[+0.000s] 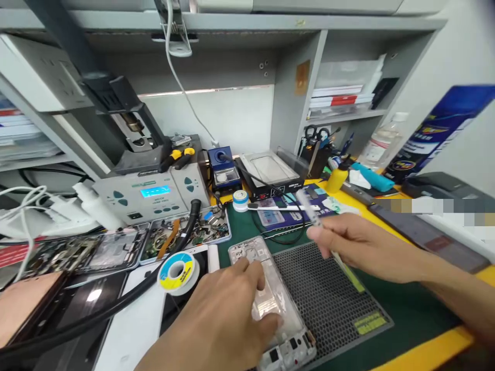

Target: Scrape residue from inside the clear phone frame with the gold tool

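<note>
The right hand (344,239) is clamped on a white stick (307,203); the left hand (228,309) is spread over the phone frame (288,309). Label (370,322) at mat (325,293) corner: illegible.

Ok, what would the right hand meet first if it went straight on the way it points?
Likely the looped black cable, just left of the right hand. The hand seems raised, though, so it might pass above; one view leaves depth unclear.
</note>
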Motion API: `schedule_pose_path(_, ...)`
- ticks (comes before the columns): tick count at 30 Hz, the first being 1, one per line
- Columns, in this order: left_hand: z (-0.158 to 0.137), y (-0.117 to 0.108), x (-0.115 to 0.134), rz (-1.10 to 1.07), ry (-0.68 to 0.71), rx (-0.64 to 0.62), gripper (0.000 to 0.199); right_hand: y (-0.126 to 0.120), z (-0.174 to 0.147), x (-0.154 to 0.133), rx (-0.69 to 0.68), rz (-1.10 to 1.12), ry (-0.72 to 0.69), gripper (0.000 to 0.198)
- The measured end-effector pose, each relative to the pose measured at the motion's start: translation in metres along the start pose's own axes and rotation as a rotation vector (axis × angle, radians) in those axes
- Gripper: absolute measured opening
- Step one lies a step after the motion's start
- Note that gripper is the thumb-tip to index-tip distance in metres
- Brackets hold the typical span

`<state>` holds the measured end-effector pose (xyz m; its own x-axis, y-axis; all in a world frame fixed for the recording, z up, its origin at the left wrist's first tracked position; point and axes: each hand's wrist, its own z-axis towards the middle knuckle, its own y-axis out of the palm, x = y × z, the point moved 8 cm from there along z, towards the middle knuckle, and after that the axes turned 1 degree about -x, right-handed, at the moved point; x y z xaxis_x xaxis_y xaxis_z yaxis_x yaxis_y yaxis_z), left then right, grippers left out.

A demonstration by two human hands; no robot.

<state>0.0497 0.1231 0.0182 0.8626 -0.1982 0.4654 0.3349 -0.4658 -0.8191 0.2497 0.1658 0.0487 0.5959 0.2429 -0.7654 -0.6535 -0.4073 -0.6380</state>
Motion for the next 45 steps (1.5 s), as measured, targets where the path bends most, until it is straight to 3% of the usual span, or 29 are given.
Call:
schedule_pose_path(4, 0.003, 0.002, 0.001, 0.017, -0.004, -0.039, 0.025, 0.014, -0.002, -0.008, -0.160, -0.271, -0.012, 0.049)
schedule_pose_path(9, 0.000, 0.002, 0.005, 0.068, -0.028, -0.105, 0.024, 0.020, 0.003, -0.008, -0.002, -0.406, 0.023, 0.031)
schedule_pose_path(12, -0.002, 0.000, 0.009, 0.072, -0.019, -0.094, 0.022, -0.006, 0.001, -0.003, 0.118, -0.404, 0.060, 0.030)
schedule_pose_path(15, -0.004, -0.006, 0.010, 0.043, 0.020, -0.015, 0.014, -0.051, -0.011, 0.012, 0.224, -0.435, 0.119, 0.039)
schedule_pose_path(19, -0.006, -0.005, 0.010, 0.028, 0.082, -0.019, 0.013, -0.087, -0.031, 0.053, 0.211, -0.590, 0.293, 0.025)
schedule_pose_path(24, -0.010, -0.008, 0.007, -0.020, 0.112, 0.028, 0.014, -0.075, -0.042, 0.077, 0.116, -0.676, 0.307, 0.021)
schedule_pose_path(28, -0.013, -0.013, 0.003, -0.071, 0.144, 0.068, 0.018, -0.071, -0.045, 0.071, 0.142, -0.648, 0.262, 0.022)
schedule_pose_path(32, -0.014, -0.015, -0.003, -0.077, 0.141, 0.065, 0.017, -0.059, -0.044, 0.061, 0.114, -0.548, 0.187, 0.009)
schedule_pose_path(34, -0.013, -0.014, -0.005, -0.088, 0.139, 0.062, 0.017, -0.052, -0.047, 0.057, 0.112, -0.535, 0.179, 0.019)
schedule_pose_path(40, -0.013, -0.009, -0.008, -0.085, 0.099, 0.025, 0.018, -0.043, -0.072, 0.065, 0.188, -0.509, 0.332, 0.045)
schedule_pose_path(45, -0.013, -0.006, -0.003, -0.081, 0.095, 0.003, 0.019, -0.025, -0.066, 0.072, 0.128, -0.497, 0.363, 0.026)
